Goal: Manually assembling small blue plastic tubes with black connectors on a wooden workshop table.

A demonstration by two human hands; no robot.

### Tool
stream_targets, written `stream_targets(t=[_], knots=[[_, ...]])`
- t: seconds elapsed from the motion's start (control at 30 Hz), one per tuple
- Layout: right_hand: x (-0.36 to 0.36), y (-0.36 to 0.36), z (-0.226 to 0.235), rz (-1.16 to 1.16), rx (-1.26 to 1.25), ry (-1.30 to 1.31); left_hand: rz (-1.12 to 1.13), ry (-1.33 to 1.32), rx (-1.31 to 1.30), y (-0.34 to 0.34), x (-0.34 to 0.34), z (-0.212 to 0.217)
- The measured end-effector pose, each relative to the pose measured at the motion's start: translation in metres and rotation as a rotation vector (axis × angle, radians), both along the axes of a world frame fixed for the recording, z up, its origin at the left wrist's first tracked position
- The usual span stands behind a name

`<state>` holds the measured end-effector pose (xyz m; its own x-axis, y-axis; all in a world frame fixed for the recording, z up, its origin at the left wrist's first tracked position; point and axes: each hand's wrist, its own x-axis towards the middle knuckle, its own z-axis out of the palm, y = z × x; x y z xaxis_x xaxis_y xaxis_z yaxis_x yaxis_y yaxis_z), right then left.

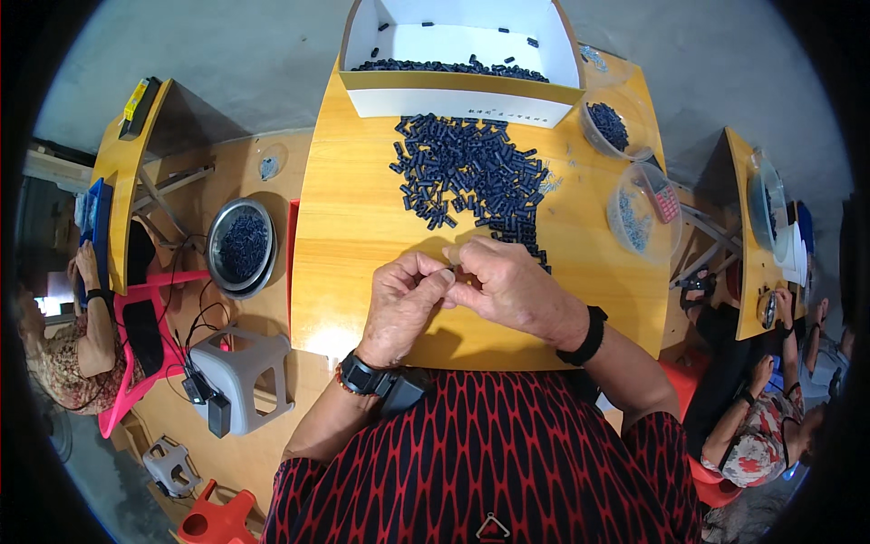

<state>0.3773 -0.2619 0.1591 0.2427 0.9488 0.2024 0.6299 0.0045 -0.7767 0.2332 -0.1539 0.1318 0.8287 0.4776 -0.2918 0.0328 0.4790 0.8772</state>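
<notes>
My left hand [405, 299] and my right hand [510, 283] meet over the near half of the yellow wooden table [349, 199]. The fingers of both are pinched together, tip to tip; whatever they hold is too small and covered to make out. Just beyond them spreads a pile of small black cylindrical pieces [467, 172], with a narrow tail of pieces running toward my right hand. A few small clear or silvery bits [550, 181] lie at the pile's right edge.
Behind the pile stands a white and gold box [453, 95] with more black pieces inside. At right are a clear bowl of black pieces [609, 125] and a clear tub [645, 213] with silvery bits and a red calculator. A metal basin [241, 247] sits left, near a grey stool [243, 372]. People work at both sides.
</notes>
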Motion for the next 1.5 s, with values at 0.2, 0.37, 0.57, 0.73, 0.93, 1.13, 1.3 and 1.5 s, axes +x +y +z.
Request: stream_targets(t=[0.2,0.37,0.57,0.73,0.93,1.13,1.3,1.5], knots=[[0.002,0.0,-0.004,0.034,-0.023,0.025,0.023,-0.002,-0.042,0.0,0.001,0.003],[-0.001,0.0,-0.007,0.026,-0.001,-0.028,0.011,0.051,-0.014,0.0,0.001,0.003],[-0.006,0.002,-0.005,0.048,0.004,-0.132,0.031,0.045,0.007,-0.002,-0.002,-0.004],[-0.008,0.001,-0.007,0.039,0.002,-0.124,0.033,0.051,0.034,-0.002,-0.004,-0.008],[-0.005,0.003,0.003,-0.058,-0.193,0.243,0.086,-0.044,-0.09,0.0,-0.002,-0.006],[-0.002,0.005,0.001,-0.039,-0.036,0.141,0.046,-0.04,-0.135,0.004,-0.002,-0.005],[0.0,0.007,0.001,0.008,-0.04,-0.016,0.036,-0.018,-0.154,0.006,-0.003,-0.005],[-0.003,0.007,-0.001,0.034,-0.028,-0.079,0.071,-0.008,-0.072,0.0,-0.003,-0.007]])
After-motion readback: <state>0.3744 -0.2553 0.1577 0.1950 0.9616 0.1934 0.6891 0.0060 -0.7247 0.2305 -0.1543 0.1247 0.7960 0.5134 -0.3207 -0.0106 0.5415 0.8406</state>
